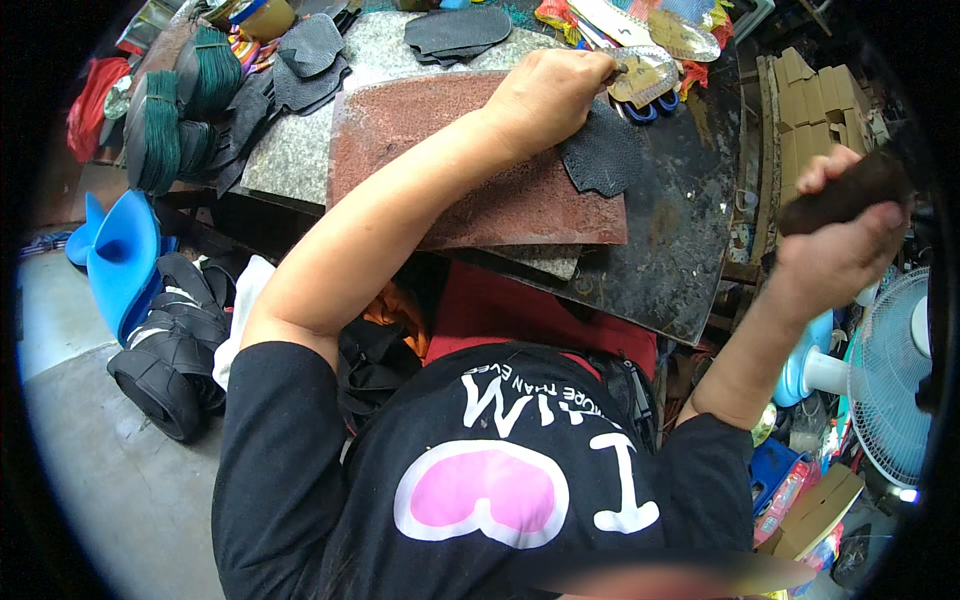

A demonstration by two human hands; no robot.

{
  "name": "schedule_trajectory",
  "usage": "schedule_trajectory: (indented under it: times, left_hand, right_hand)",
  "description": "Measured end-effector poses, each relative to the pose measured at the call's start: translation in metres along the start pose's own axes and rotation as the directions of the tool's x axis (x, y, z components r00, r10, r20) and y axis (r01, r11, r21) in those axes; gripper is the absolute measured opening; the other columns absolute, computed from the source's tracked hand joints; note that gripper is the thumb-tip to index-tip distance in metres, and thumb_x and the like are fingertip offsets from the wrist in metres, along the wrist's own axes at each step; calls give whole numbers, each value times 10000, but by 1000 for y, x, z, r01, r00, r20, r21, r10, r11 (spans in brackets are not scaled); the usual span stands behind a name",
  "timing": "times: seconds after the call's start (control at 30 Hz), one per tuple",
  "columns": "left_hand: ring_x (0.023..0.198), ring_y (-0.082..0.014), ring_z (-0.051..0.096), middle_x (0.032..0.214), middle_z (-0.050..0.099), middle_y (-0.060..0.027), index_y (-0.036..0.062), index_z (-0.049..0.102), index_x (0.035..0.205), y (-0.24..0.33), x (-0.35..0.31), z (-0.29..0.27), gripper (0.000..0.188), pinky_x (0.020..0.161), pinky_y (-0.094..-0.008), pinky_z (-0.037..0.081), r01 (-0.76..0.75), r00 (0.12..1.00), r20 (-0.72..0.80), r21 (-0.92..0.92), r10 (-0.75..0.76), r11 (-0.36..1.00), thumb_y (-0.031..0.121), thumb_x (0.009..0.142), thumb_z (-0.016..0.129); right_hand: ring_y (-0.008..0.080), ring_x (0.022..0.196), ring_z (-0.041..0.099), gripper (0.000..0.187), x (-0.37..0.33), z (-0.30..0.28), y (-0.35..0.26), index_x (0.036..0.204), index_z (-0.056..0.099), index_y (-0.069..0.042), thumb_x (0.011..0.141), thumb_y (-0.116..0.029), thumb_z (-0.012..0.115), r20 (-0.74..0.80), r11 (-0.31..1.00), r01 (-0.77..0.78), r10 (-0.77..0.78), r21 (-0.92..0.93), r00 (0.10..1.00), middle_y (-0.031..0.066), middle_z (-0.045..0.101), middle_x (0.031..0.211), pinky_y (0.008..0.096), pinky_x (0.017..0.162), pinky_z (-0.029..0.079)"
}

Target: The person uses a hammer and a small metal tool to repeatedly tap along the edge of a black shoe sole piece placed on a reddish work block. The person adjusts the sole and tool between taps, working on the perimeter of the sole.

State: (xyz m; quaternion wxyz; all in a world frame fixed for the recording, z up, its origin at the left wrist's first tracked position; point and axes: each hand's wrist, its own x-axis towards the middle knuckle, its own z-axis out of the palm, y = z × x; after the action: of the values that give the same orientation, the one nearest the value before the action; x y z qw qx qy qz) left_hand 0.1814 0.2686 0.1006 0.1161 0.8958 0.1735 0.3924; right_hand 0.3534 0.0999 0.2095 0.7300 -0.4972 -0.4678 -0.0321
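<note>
My left hand (552, 98) is closed above the far right corner of a worn reddish-brown sheet (400, 130). Its fingertips meet a small dark thing I cannot make out, at the edge of a yellowish sole-shaped piece (650, 85) with a pale rim. Just below that hand lies a black leather-like cut piece (604, 150), partly over the sheet. My right hand (835, 255), slightly blurred, is raised off the table's right side. It grips a thick dark brown block (850, 195), whose exact kind does not show.
Black cut pieces (458, 36) and green cord spools (155, 135) sit on the far and left parts of the table. Blue-handled scissors (642, 113) lie beside the sole-shaped piece. A fan (890, 370) and stacked cardboard boxes (815, 95) stand at right. Black footwear (170, 360) is at left.
</note>
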Motion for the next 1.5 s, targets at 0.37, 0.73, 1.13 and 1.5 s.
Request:
schedule_trajectory:
  times: [0.37,0.73,1.13,1.5]
  left_hand:
    - [832,-273,716,850,695,-180,4,639,1009,-13,-15,9,172,724,-365,555,262,953,-124,-131,-278,956,103,875,685]
    - [729,-148,712,856,720,-132,-66,653,978,-24,-16,17,170,647,-279,585,432,836,35,-658,-548,617,82,897,671]
    - [815,-406,651,849,651,-218,3,605,927,2,-2,8,116,688,-445,533,57,994,-86,-46,-61,997,87,861,650]
    - [713,-139,709,854,720,-124,-74,648,970,-22,-11,19,151,632,-263,584,419,789,49,-772,-612,478,65,914,634]
  right_hand:
    - [349,907,689,340,-62,-1,42,1297,619,-257,1009,-393,499,549,685,177,372,-706,748,151,712,988,419,729,532]
    - [306,792,712,355,-73,-9,59,1293,629,-219,1012,-398,509,496,739,9,442,-674,748,155,727,911,390,671,526]
    - [67,630,565,356,-39,12,16,1326,609,-126,1026,-302,534,386,931,-127,262,-341,884,47,659,776,224,563,461]
    - [365,875,694,365,-73,0,47,1319,605,-252,1015,-415,488,412,634,-8,512,-773,753,181,709,961,415,706,531]
